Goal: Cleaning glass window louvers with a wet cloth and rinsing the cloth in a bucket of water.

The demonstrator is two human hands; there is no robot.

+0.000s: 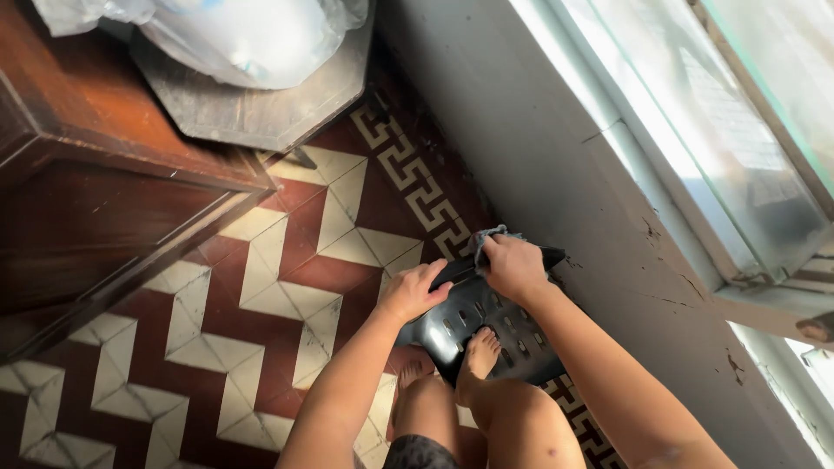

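Observation:
A black plastic stool seat [476, 326] with several slots stands on the tiled floor by the wall. My left hand [414, 291] grips its near edge. My right hand [512, 265] presses a small grey cloth [483, 237] against the far rim of the seat. One bare foot [477, 352] rests on the seat's top; the other foot [412, 375] is on the floor beside it.
A dark wooden cabinet [104, 156] fills the left. An octagonal wooden table top [261, 108] carries a clear plastic bag [234, 35]. A grey wall [556, 174] and a window sill [695, 234] run along the right. The floor has red and cream zigzag tiles [261, 287].

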